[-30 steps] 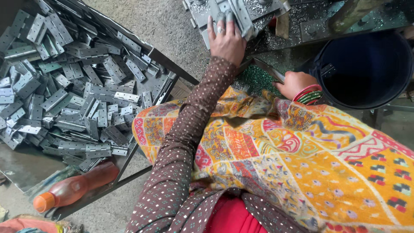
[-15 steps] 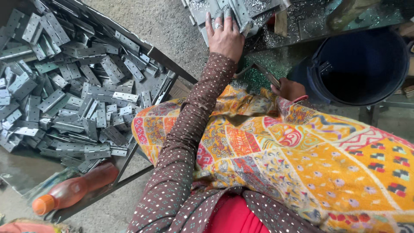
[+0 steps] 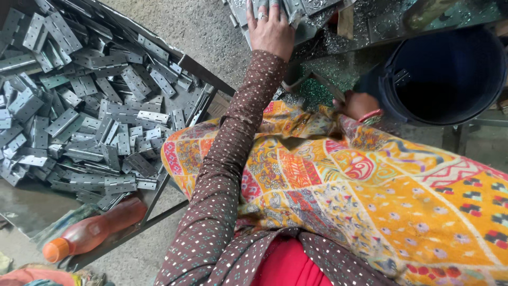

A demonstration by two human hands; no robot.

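My left hand [image 3: 271, 29] reaches forward and lies on a small heap of grey metal hinge plates [image 3: 309, 10] at the top edge of the view. Its fingers are spread over the plates and the tips run out of the picture, so a grip cannot be made out. My right hand [image 3: 359, 105] sits lower, right beside a dark blue bucket [image 3: 444, 74], with a red bangle at the wrist. Its fingers are hidden behind the yellow patterned cloth [image 3: 381, 201] on my lap. A thin metal lever [image 3: 325, 85] slants just left of that hand.
A flat metal tray [image 3: 197, 69] at the left holds several loose grey hinge plates [image 3: 79, 111]. An orange plastic bottle [image 3: 90, 233] lies at the tray's near corner. Glittering metal shavings [image 3: 317, 92] cover the surface between my hands.
My left arm has stretched further forward, so the hand now sits at the top edge over the plates. The right hand has stayed by the bucket.
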